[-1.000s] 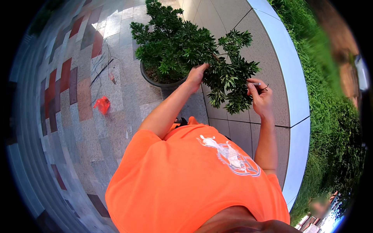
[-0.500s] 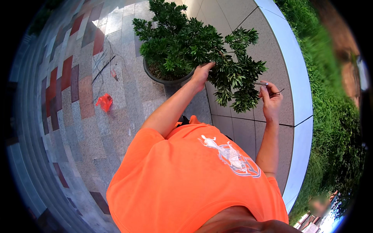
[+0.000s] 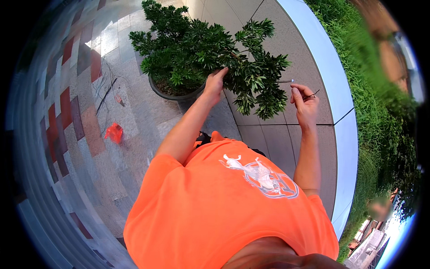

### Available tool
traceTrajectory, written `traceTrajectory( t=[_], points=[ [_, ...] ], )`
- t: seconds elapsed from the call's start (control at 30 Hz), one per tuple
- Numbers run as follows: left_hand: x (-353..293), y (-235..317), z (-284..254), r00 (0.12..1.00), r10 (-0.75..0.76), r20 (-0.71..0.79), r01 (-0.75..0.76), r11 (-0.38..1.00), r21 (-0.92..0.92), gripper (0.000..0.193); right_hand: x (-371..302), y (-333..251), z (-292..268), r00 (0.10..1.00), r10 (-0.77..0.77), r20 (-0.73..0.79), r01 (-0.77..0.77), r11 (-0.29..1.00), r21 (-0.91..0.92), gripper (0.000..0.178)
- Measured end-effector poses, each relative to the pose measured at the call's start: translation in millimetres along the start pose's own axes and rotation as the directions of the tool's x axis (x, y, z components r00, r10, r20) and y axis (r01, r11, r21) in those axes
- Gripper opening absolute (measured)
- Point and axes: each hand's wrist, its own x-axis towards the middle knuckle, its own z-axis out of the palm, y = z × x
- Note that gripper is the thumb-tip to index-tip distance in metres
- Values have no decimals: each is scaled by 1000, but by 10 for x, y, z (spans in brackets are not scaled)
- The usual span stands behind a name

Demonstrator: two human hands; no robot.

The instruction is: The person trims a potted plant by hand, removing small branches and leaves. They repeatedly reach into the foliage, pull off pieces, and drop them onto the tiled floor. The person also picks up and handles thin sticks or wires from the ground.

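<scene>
A bushy green potted tree (image 3: 192,51) grows in a dark round pot (image 3: 177,96) ahead of me. One leafy branch (image 3: 257,80) reaches out to the right, and a bare stub with a pale cut end (image 3: 286,81) sticks out of its foliage. My left hand (image 3: 215,84) is closed at the base of that branch, its fingertips partly under the leaves. Just right of the stub and a little apart from it, my right hand (image 3: 306,107) pinches a thin dark piece of wire (image 3: 315,94), which pokes out past the fingers.
On the paved floor at left lie thin wires (image 3: 107,95), a small reddish object (image 3: 119,99) and a crumpled red plastic bag (image 3: 114,133). A pale curved ledge (image 3: 329,71) borders the tiled surface at right, with grass (image 3: 358,80) beyond it.
My right hand has come off the stub's end, still holding the wire. The left hand keeps its place on the branch. The whole view has shifted, so the plant appears further left and higher.
</scene>
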Motion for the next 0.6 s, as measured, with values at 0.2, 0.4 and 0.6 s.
traceTrajectory(
  t=[0.2, 0.4, 0.6],
  points=[
    [39, -71, -43, 998, -51, -46, 52, 999, 11, 39, -59, -2, -45, 1000, 17, -21, -18, 1000, -24, 14],
    [-56, -71, 60, 992, 58, -111, -37, 982, 184, 43, -103, 91, -97, 999, 15, -35, -15, 1000, -6, 14],
    [-3, -113, -3, 999, 26, -21, -23, 992, 125, 42, -103, 161, -88, 1000, 20, -24, -20, 1000, 6, 14]
  ],
)
